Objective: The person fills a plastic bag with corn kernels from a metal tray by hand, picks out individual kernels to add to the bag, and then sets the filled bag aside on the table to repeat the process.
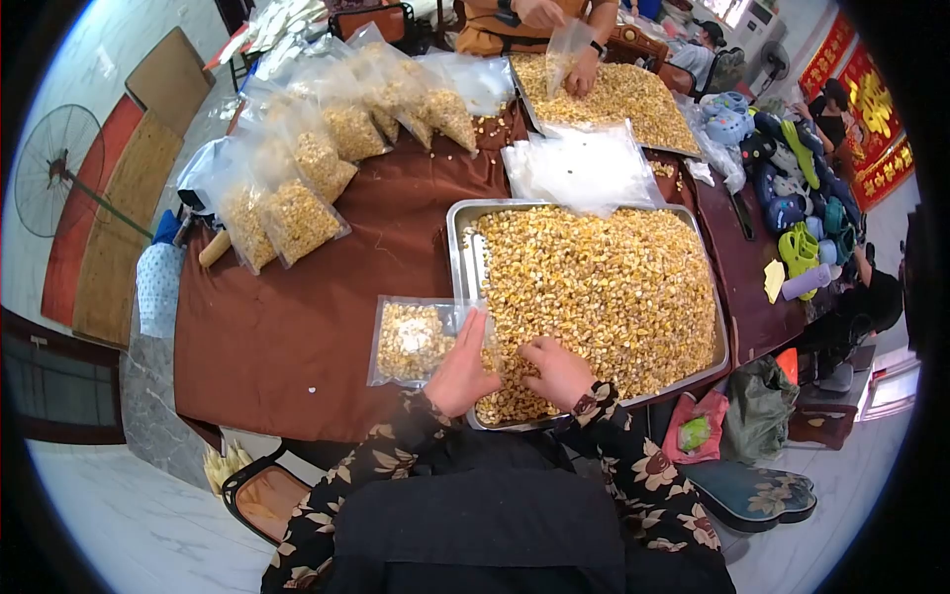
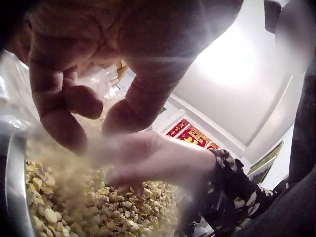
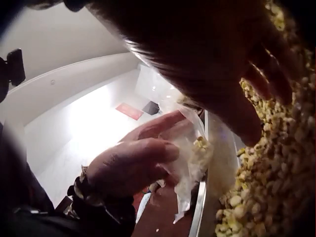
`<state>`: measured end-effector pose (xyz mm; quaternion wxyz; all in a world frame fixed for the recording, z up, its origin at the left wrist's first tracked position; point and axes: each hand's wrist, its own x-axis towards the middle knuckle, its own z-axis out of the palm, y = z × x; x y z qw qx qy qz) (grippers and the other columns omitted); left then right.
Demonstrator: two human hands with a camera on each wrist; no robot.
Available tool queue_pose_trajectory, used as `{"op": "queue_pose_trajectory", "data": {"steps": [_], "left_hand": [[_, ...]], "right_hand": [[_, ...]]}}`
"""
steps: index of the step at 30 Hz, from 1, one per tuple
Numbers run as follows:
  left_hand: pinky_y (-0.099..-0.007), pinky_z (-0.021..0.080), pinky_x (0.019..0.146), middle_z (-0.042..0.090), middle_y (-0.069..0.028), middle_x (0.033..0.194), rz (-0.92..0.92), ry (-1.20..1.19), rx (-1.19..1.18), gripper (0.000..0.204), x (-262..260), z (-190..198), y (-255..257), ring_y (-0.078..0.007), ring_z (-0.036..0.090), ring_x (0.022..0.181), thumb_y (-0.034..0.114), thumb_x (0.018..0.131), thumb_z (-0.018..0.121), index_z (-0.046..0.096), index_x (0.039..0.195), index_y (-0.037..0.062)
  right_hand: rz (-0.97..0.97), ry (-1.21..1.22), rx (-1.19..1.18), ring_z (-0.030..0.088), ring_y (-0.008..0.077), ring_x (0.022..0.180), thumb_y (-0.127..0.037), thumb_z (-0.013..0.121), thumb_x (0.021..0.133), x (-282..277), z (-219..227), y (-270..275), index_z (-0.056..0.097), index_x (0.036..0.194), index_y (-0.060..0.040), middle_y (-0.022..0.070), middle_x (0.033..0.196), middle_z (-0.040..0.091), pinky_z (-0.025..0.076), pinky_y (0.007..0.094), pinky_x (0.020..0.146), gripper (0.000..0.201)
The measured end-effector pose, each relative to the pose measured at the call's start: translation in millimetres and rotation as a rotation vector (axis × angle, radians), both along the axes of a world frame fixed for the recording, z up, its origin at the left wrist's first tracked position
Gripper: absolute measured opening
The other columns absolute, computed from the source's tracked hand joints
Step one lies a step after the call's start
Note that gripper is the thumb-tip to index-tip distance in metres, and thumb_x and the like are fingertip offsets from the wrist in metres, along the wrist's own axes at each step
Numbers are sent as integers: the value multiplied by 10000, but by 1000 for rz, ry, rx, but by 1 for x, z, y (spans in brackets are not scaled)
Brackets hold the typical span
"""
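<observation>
A clear plastic bag (image 1: 411,342) partly filled with corn kernels lies against the left edge of a metal tray (image 1: 457,238). My left hand (image 1: 463,371) holds the bag near its mouth; in the right wrist view the film passes between thumb and fingers (image 3: 148,153). Dried yellow corn kernels (image 1: 604,287) heap up across the tray. Over the near left part of that heap is my right hand (image 1: 556,374), thumb and fingers apart and bent down to the kernels. Its fingertips are partly hidden among them in the right wrist view.
Filled corn bags (image 1: 302,218) stand at the back left. Flat empty bags (image 1: 579,163) lie by the tray's far rim. Across the table, a person's hands (image 1: 582,74) work with a bag over a second corn tray (image 1: 643,104). Clogs (image 1: 797,247) are piled at right.
</observation>
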<state>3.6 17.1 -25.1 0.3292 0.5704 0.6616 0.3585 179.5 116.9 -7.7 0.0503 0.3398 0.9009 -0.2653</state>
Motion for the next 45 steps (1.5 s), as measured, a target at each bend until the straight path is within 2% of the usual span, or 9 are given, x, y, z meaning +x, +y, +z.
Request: {"op": "queue_pose_trajectory", "data": {"steps": [4,7,9,17,30,33,35,39,45], "left_hand": [[-383,406,946,145,-307,1456,-3,-8,8,891,1,4,1,-432,404,1214,91,699,635,126,1416,-52],[-338,200,1119,158,-289,1467,7,-129,-74,884,1,9,1,-345,156,1389,106,712,647,135,1406,-84],[-397,426,905,150,-285,1465,14,-7,-42,885,2,6,1,-433,469,1138,97,699,642,143,1415,-49],[-387,402,955,143,-292,1462,4,17,-21,881,2,1,0,-427,388,1231,91,692,638,150,1412,-51],[-359,206,1119,164,-299,1460,12,-104,-79,906,3,3,3,-359,163,1385,102,689,669,146,1408,-75],[-353,206,1119,166,-297,1460,13,-114,-65,895,2,5,2,-360,168,1384,97,692,660,150,1405,-78],[-362,291,1056,152,-299,1458,5,-76,-47,897,2,3,2,-391,246,1335,92,692,661,145,1408,-69],[-345,206,1118,167,-295,1461,12,-141,-67,889,1,6,2,-355,168,1384,100,695,651,145,1402,-87],[-345,204,1119,164,-293,1463,8,-137,-84,890,1,11,2,-352,165,1386,110,704,654,140,1404,-86]], "right_hand": [[94,-154,15,592,333,920,-220,707,722,4,-5,-18,520,1189,-133,139,1106,496,500,419,751,510],[101,-137,-19,603,361,864,-182,705,718,5,-18,-26,548,1131,-133,165,1005,509,498,453,712,445],[-11,-126,-62,609,356,826,-153,681,727,3,-27,-27,577,1086,-116,172,909,534,492,451,698,375],[-264,278,-431,616,206,752,-130,615,774,-7,2,-3,624,902,-22,115,809,637,472,312,685,168],[-332,434,-697,614,71,627,-96,479,937,-40,50,-6,581,1187,-40,51,798,627,506,199,502,276],[-441,444,-700,630,139,654,-98,500,918,-29,31,3,586,1170,-30,83,840,644,523,251,564,275],[-115,345,-40,632,248,821,-103,548,864,-17,0,10,599,1138,-31,134,928,642,524,337,708,288],[12,30,-58,539,310,1056,-164,630,783,-11,-12,-1,567,1159,-65,151,1193,514,478,408,836,394],[173,-106,-40,594,343,867,-197,673,753,-10,-25,-22,528,1187,-94,150,1096,518,491,412,759,469]]}}
